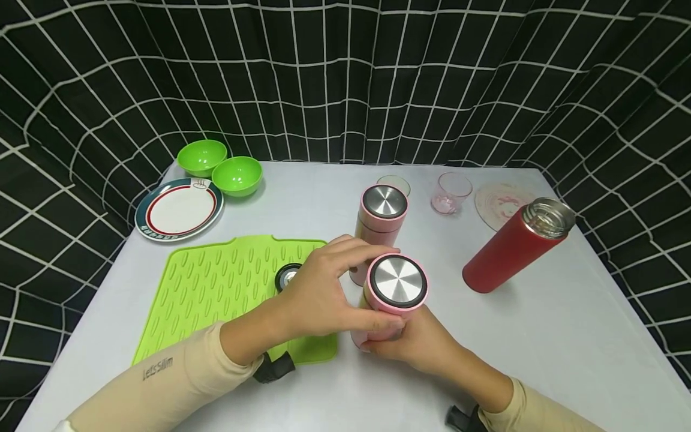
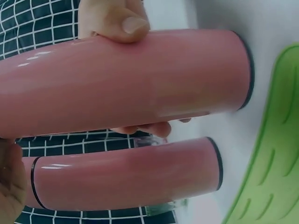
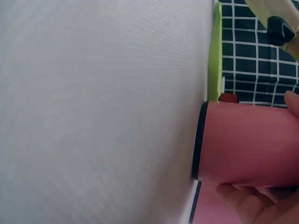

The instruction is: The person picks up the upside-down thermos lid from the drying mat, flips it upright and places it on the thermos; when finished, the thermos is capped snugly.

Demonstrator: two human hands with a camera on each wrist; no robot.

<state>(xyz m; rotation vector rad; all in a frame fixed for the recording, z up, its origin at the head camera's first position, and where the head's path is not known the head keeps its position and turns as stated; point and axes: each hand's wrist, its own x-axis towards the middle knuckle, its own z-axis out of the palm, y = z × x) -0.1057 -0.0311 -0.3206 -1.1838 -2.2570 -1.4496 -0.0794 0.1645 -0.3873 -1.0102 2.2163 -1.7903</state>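
Observation:
In the head view, a pink thermos [image 1: 398,281] with a steel-topped lid stands upright near the middle of the table. My left hand [image 1: 318,288] holds it round the top, thumb in front and fingers behind. Lower down, my right hand [image 1: 423,342] grips the body from the right. The left wrist view shows its pink body [image 2: 140,79], with the right thumb pressed on the side. A second pink thermos [image 1: 382,217], also lidded, stands just behind. Partly hidden by my left hand, a round black piece with a metal centre [image 1: 287,275] lies on the green mat [image 1: 210,288].
To the right stands a red thermos [image 1: 507,252] with its steel mouth uncovered. Behind are a pinkish glass [image 1: 450,193], a clear glass [image 1: 396,182] and a patterned clear plate [image 1: 499,203]. Two green bowls [image 1: 237,176] and a blue-rimmed plate [image 1: 151,216] sit at back left.

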